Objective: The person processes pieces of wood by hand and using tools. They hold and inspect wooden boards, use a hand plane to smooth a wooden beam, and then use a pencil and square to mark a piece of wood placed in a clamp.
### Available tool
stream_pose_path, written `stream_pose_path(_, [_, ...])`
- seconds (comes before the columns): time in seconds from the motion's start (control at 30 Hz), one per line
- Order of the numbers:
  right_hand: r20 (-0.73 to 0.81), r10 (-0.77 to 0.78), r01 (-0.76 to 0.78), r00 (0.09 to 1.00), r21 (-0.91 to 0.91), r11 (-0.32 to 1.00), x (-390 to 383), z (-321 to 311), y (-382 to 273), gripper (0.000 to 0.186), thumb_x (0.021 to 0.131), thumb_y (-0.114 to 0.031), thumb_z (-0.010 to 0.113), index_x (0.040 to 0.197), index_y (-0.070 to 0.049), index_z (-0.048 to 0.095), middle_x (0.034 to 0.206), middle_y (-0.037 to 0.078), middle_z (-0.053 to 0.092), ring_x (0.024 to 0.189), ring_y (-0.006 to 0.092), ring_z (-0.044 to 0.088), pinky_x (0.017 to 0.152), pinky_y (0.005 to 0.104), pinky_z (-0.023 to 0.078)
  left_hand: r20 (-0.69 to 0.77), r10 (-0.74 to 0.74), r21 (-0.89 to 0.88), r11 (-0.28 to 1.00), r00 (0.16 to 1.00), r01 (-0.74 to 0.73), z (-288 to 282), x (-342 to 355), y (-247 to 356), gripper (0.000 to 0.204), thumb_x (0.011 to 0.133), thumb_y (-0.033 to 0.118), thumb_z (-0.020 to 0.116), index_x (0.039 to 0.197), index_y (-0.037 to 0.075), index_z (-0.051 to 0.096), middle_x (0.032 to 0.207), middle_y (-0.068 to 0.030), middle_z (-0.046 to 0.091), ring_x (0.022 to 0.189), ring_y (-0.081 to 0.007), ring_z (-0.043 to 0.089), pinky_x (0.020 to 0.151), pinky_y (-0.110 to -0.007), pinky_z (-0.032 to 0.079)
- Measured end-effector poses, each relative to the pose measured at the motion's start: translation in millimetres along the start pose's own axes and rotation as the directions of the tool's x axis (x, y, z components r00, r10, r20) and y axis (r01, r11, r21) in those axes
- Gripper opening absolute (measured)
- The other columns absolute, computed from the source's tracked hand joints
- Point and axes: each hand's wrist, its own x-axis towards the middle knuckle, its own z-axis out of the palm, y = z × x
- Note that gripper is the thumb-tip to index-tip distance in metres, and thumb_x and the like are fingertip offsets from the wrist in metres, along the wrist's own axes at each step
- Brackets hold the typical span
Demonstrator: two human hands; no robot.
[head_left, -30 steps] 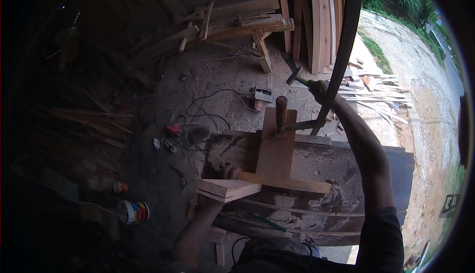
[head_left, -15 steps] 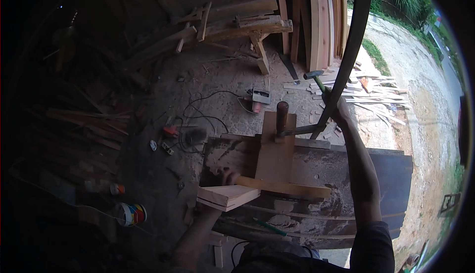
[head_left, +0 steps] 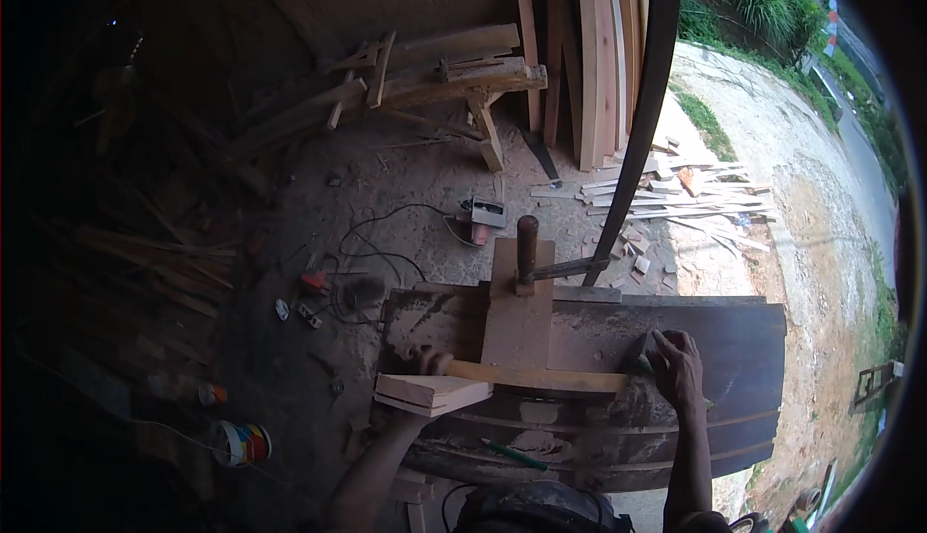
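My right hand (head_left: 682, 367) is lowered over the bench, fingers closed around a hammer (head_left: 643, 353). Its grey head is at the right end of a pale wooden strip (head_left: 541, 378); contact is unclear. The fingers of my left hand (head_left: 432, 360) curl at the strip's left end. A pale wooden block (head_left: 432, 392) covers part of that hand and its wrist. Behind the strip, a flat board (head_left: 502, 325) lies across the dusty workbench (head_left: 744, 340). A clamp with a brown wooden handle (head_left: 526, 243) stands on this board.
A long dark bar (head_left: 647, 98) rises beside the clamp. A green pencil-like stick (head_left: 515, 454) lies on the bench's near side. Beyond are a corded power tool (head_left: 480, 219), scrap wood (head_left: 676, 195) and a wooden trestle (head_left: 488, 132). A paint bucket (head_left: 241, 443) stands at left.
My right hand has swung the hammer down from above the far side to the strip's right end. My left hand keeps its place at the strip; the whole view has shifted slightly.
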Motion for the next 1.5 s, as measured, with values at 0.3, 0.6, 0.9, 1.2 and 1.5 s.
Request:
stream_pose_path(0.3, [-0.264, 0.062, 0.185, 0.963, 0.806, 0.562, 197.5, 45.9, -223.5, 0.044, 0.102, -0.031, 0.056, 0.134, -0.002, 0.058, 0.106, 0.016, 0.067, 0.1, 0.0235, 0.065, 0.086, 0.0353, 0.051, -0.058, 0.07, 0.058, 0.996, 0.996, -0.067, -15.0, 11.0, 19.7, 0.068, 0.078, 0.036, 0.08, 0.13, 0.005, 0.049, 0.128, -0.0189, 0.048, 0.118, -0.0399, 0.05, 0.102, -0.054, 0.039])
stream_pose_path(0.6, [0.185, -0.19, -0.147, 0.964, 0.969, 0.196, 225.1, 51.5, -208.9, 0.036, 0.089, -0.013, 0.048, 0.113, 0.001, 0.07, 0.07, 0.003, 0.06, 0.062, 0.0098, 0.055, 0.061, 0.0256, 0.047, -0.052, 0.068, 0.165, 0.985, 0.996, -0.059, -14.7, 2.4, 13.4, 0.069, 0.072, 0.036, 0.082, 0.126, 0.006, 0.051, 0.124, -0.018, 0.051, 0.119, -0.0382, 0.049, 0.101, -0.053, 0.037])
stream_pose_path(0.9, [0.146, -0.292, -0.032, 0.945, 0.931, 0.362, 220.5, 27.1, -196.4, 0.06, 0.099, -0.046, 0.049, 0.136, 0.001, 0.056, 0.095, 0.012, 0.067, 0.085, 0.0147, 0.063, 0.078, 0.0284, 0.05, -0.091, 0.096, 0.132, 0.988, 0.991, -0.083, -6.6, 10.3, 10.7, 0.07, 0.072, 0.037, 0.081, 0.127, 0.007, 0.05, 0.125, -0.0176, 0.05, 0.12, -0.0384, 0.048, 0.102, -0.054, 0.037])
stream_pose_path(1.2, [-0.254, -0.068, 0.214, 0.965, 0.609, 0.764, 125.4, 14.0, -147.9, 0.025, 0.095, -0.017, 0.064, 0.114, -0.002, 0.069, 0.095, 0.017, 0.068, 0.092, 0.03, 0.067, 0.08, 0.0385, 0.051, -0.048, 0.099, 0.105, 0.99, 0.994, -0.093, -24.4, 16.6, 22.3, 0.068, 0.075, 0.035, 0.08, 0.129, 0.007, 0.049, 0.126, -0.0193, 0.05, 0.116, -0.0408, 0.052, 0.092, -0.052, 0.047])
stream_pose_path(1.5, [0.146, 0.235, -0.25, 0.961, 0.098, 0.963, 23.8, 1.5, 14.4, 0.022, 0.091, -0.024, 0.07, 0.097, -0.004, 0.064, 0.094, 0.015, 0.064, 0.088, 0.0359, 0.063, 0.079, 0.0433, 0.049, -0.002, 0.065, 0.068, 0.996, 0.998, -0.065, -5.7, 3.9, 2.1, 0.071, 0.082, 0.039, 0.075, 0.135, 0.005, 0.042, 0.131, -0.0222, 0.042, 0.121, -0.0421, 0.048, 0.098, -0.051, 0.043])
